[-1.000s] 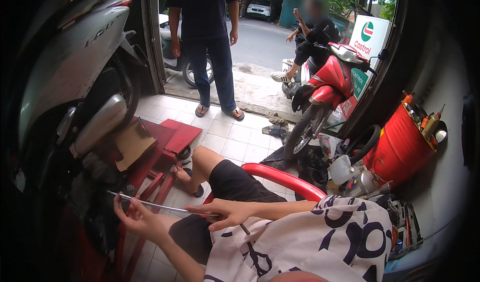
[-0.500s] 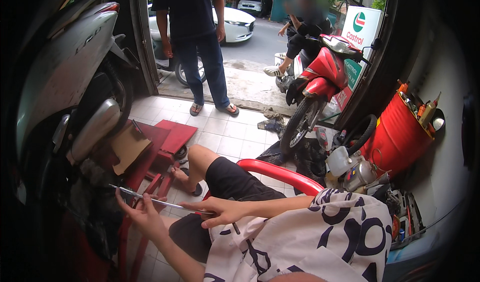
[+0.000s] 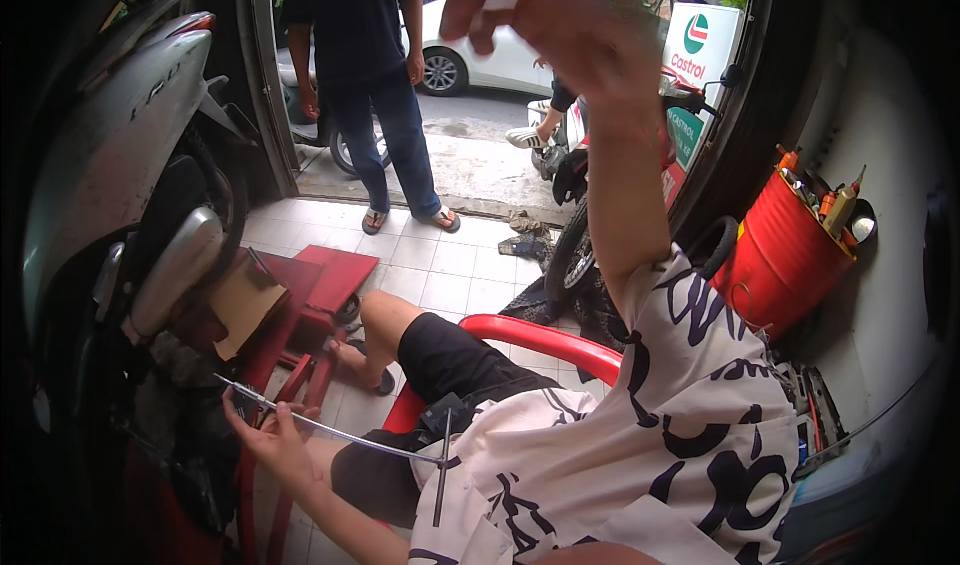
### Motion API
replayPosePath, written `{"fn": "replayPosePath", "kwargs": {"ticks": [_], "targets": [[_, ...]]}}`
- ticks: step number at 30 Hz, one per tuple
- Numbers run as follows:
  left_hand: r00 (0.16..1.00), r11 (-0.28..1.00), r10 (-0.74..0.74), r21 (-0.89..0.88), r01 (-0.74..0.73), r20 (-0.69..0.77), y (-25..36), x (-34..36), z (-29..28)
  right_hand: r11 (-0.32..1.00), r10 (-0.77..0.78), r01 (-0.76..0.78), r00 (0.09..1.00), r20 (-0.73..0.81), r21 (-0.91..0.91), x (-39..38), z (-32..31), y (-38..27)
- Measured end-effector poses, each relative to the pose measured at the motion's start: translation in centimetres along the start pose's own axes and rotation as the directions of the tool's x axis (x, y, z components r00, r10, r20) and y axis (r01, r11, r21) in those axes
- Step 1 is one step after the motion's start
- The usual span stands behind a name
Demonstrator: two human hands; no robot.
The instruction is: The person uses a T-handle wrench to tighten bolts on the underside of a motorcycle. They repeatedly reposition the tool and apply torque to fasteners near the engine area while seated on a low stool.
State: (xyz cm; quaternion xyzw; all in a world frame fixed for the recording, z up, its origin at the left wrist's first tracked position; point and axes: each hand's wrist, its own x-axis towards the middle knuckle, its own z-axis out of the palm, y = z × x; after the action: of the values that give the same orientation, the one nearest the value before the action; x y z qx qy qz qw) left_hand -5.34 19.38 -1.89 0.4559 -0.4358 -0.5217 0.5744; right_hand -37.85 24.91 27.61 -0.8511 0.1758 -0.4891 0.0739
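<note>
My left hand is closed around a long, thin T-handled metal tool near its narrow tip. The tool's shaft slants across my lap, and its dark crossbar lies by my shirt and black shorts. High in the picture is my raised right hand, blurred, its fingers bent and apart with nothing visible in them. It covers much of the person seated outside. Close to my left hand stands a red metal lift stand beside a silver-grey motorbike.
Cardboard lies on the red stand. A red tubular bar curves beside me. A red drum topped with tools and bottles stands right. A person in jeans stands at the doorway; a red motorbike's front wheel is near the sill.
My right hand has left the tool and risen to the top of the picture. The T-handle's crossbar now shows. My left hand keeps its hold. Outside, the white car has moved right.
</note>
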Motion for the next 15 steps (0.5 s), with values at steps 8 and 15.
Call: {"fn": "replayPosePath", "kwargs": {"ticks": [8,15], "targets": [[0.978,0.965,-0.158,0.233,0.123,0.135,0.0,-0.4,0.8,0.955,-0.063,0.079,0.996,0.064,-0.286,-2.6,7.4,1.2],[0.945,0.969,-0.211,0.181,0.168,0.249,-2.2,-0.3,3.0,0.679,0.529,-0.447,0.848,-0.033,-0.582,-8.4,-0.4,9.8]]}}
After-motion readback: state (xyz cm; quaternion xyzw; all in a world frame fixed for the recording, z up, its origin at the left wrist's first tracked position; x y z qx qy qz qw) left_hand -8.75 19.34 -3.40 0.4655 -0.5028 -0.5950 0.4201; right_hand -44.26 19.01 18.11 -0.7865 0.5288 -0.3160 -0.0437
